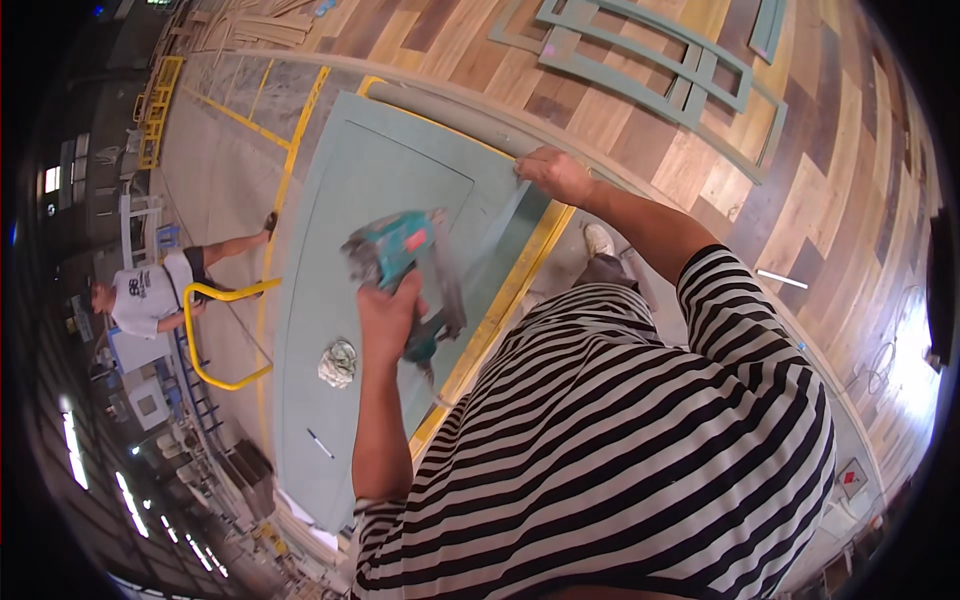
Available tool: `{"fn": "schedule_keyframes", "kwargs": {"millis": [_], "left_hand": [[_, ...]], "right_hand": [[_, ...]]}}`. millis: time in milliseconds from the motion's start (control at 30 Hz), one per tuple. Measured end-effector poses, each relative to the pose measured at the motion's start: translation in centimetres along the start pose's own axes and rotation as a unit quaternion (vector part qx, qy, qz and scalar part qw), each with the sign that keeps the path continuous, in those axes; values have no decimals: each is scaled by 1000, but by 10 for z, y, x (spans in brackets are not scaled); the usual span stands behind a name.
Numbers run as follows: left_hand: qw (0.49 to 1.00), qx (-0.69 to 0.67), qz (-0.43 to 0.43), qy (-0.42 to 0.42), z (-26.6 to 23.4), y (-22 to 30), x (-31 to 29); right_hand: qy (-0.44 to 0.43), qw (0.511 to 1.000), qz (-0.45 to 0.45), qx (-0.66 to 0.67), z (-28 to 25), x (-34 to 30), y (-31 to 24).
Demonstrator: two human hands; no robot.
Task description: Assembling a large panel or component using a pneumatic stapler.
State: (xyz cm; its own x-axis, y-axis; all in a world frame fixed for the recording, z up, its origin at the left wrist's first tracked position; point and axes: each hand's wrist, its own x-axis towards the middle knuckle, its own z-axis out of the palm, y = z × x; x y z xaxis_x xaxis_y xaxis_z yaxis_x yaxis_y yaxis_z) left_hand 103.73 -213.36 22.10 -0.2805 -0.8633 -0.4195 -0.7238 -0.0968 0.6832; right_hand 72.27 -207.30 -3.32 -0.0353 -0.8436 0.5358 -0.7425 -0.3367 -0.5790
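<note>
My left hand is closed round the handle of a teal and black nail gun, blurred by motion. The tool is held over a large grey-green panel, which has a recessed rectangular outline. My right hand grips the panel's edge at its far right corner, fingers pressed together; exactly what lies under the fingertips is hidden. On the panel, left of my left forearm, lie a crumpled whitish wad and a pen.
Yellow rails run under the panel's edge. Grey-green frames lie on wood-plank flooring at the upper right. A bent yellow tube rail stands left of the panel. Beyond it, a person walks in the workshop.
</note>
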Motion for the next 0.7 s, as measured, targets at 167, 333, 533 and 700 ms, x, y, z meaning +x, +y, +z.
{"fn": "schedule_keyframes", "kwargs": {"millis": [167, 333, 533, 700], "left_hand": [[997, 48, 41, -34, 72, 54, 34], [991, 104, 29, -73, 97, 70, 52], [992, 105, 19, -73, 107, 77, 53], [985, 152, 26, -76, 112, 75, 56]], "right_hand": [[17, 998, 9, 65, -2, -1, 11], [-8, 996, 14, 88, -2, -4, 21], [2, 996, -4, 91, -10, 1, 12], [18, 996, -12, 86, -9, -1, 14]]}}
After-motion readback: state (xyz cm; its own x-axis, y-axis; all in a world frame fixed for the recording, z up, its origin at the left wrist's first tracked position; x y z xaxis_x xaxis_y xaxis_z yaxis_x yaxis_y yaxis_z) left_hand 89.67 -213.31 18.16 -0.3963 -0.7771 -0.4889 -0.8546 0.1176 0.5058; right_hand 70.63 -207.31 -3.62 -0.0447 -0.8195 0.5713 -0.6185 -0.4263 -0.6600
